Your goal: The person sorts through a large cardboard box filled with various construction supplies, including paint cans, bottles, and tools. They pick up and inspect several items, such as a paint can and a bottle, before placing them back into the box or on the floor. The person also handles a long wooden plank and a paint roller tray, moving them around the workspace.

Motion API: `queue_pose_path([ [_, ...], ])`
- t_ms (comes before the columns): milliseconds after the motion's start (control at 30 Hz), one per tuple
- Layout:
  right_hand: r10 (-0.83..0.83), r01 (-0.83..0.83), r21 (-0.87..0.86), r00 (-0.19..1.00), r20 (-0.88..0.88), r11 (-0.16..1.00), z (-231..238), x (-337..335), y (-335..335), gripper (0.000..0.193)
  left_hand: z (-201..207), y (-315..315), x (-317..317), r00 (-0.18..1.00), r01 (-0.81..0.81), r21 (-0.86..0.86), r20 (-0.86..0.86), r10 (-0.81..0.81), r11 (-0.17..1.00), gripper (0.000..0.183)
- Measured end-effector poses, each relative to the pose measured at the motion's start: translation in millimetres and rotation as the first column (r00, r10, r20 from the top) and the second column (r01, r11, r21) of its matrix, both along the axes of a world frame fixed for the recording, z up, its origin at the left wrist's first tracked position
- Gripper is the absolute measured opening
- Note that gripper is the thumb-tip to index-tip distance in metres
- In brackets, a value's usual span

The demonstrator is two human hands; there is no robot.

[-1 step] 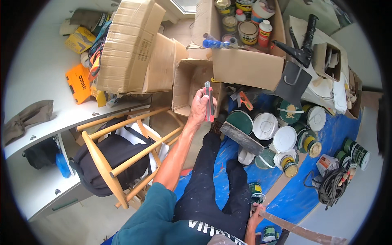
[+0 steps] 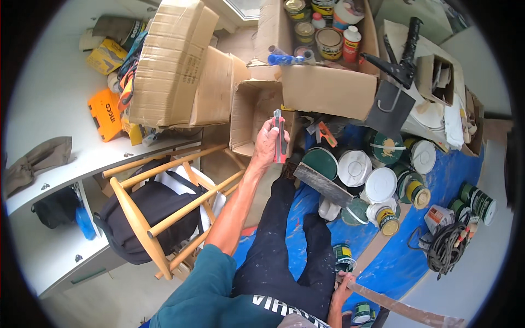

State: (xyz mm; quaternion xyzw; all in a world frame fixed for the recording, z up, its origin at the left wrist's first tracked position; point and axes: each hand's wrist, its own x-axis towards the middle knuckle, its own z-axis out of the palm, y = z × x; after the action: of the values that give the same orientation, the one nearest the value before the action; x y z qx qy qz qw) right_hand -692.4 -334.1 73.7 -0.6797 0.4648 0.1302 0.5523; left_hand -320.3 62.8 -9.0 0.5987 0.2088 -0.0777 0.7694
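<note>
The left hand (image 2: 266, 145) has its fingers wrapped round a red-and-grey cutter (image 2: 280, 141), which sits near the middle of the view, just in front of an open carton (image 2: 243, 120). The cutter's long axis runs almost straight up the view; its metallic nose points away from the person, and its butt faces back toward the legs. The right hand (image 2: 342, 288), low in the view, has its fingers curled at the end of a brown strip (image 2: 404, 305) that slants off toward the lower right; how tightly they grip, one cannot tell. The person holds one cutter and stands over a blue sheet (image 2: 383, 276). Right of the legs sit three white-lidded buckets (image 2: 354, 168) and three green-lidded buckets (image 2: 355, 212), close together. Past the cutter, a larger box (image 2: 328, 93) holds several tins (image 2: 330, 44), one red bottle (image 2: 351, 46) with a white cap and a smaller bottle with a red cap. One black caulking gun (image 2: 402, 68) lies beside that box. To the left, one dark bag (image 2: 164, 202) shows through the frame of one wooden stool (image 2: 139, 227), and one orange case (image 2: 105, 116) stands farther up.
</note>
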Motion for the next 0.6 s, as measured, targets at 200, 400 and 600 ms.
queue_pose_path([
  [200,-0.065,0.065,-0.012,0.998,0.012,0.998,-1,-18,1,0.032,19,-35,10,0.99,0.123,0.115,-0.083,-0.114,0.986,0.037],
  [400,-0.108,0.108,-0.033,0.994,0.004,0.994,7,-23,5,0.033,24,-69,17,0.99,0.133,0.151,-0.057,-0.126,0.979,0.034],
  [600,-0.093,0.088,-0.107,0.994,-0.047,0.99,16,-31,4,0.033,41,-85,25,0.97,0.164,-0.041,-0.175,-0.169,0.986,0.042],
])
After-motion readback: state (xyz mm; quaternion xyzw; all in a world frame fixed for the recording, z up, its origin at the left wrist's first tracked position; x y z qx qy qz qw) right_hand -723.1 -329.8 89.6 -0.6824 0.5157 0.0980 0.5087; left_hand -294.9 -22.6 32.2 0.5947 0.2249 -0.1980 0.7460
